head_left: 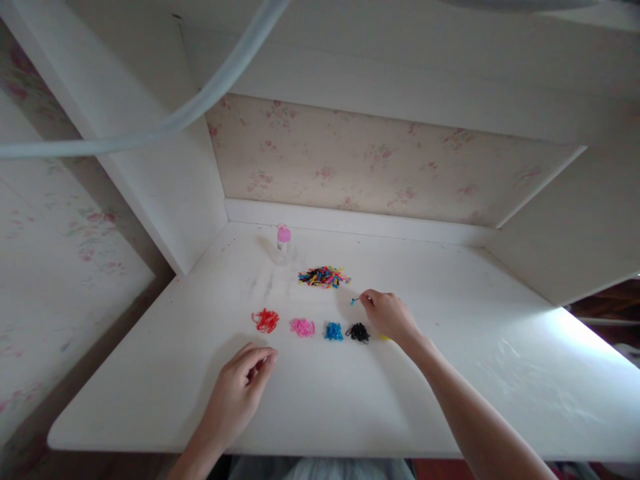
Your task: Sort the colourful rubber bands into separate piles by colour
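My right hand [387,312] pinches small rubber bands [355,301], a blue one and a dark one, just above the table between the mixed pile and the sorted ones. My left hand [245,373] rests on the table below the red pile, fingers curled toward the thumb, with nothing visible in it. A mixed heap of colourful rubber bands [324,277] lies farther back. In front of it, a row holds a red pile [265,321], a pink pile [303,327], a blue pile [333,331] and a black pile [359,333]. Some yellow [385,337] shows, mostly hidden by my right hand.
A clear bottle with a pink lid [283,243] stands at the back left of the white table [320,407]. White side panels and a back ledge [360,223] bound the surface. A pale cable [200,107] crosses the upper left view.
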A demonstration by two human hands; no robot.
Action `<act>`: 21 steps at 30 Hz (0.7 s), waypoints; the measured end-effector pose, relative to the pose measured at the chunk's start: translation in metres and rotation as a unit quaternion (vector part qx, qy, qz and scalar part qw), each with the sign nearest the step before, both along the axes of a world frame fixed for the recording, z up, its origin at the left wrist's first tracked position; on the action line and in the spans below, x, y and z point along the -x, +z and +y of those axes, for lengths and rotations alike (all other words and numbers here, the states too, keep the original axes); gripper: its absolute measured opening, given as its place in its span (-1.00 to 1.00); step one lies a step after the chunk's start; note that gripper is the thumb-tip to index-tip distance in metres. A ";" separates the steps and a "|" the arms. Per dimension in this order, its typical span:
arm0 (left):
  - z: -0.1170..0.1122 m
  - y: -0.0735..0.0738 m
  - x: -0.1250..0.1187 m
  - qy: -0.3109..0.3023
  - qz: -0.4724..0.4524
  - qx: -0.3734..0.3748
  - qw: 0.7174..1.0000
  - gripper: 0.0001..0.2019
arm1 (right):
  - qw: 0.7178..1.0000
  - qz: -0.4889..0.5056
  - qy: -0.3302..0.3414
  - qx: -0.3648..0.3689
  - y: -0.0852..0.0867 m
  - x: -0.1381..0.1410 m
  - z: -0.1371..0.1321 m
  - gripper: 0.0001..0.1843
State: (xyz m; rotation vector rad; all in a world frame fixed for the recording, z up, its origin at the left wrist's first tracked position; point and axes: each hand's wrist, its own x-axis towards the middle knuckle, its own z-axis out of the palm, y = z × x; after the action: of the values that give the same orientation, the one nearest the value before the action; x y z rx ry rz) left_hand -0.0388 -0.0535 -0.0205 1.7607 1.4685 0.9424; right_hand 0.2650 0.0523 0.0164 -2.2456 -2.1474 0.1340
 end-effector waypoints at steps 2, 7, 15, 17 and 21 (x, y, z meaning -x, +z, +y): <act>0.000 -0.001 0.000 0.002 0.004 -0.002 1.000 -0.77 | 1.000 0.004 -0.005 -0.004 -0.001 -0.004 -0.002 -0.57; 0.001 0.001 -0.003 0.003 0.018 -0.004 1.000 -0.78 | 1.000 0.023 -0.004 -0.020 -0.003 -0.010 -0.009 -0.60; 0.002 0.003 -0.004 0.004 0.027 -0.015 1.000 -0.76 | 0.996 0.057 0.038 -0.055 0.001 -0.007 -0.002 -0.64; 0.004 0.006 -0.006 0.003 0.030 -0.014 0.999 -0.76 | 0.995 0.062 0.048 -0.065 0.004 -0.003 0.003 -0.63; 0.025 0.025 -0.021 -0.021 0.056 -0.032 0.998 -0.76 | 0.991 0.077 0.068 -0.080 0.012 0.008 0.011 -0.62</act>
State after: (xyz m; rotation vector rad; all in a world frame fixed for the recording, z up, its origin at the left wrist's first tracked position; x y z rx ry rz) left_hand -0.0179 -0.0290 0.0044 1.9117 1.4786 0.8898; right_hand 0.2572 0.0634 0.0280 -1.9364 -2.1455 0.1291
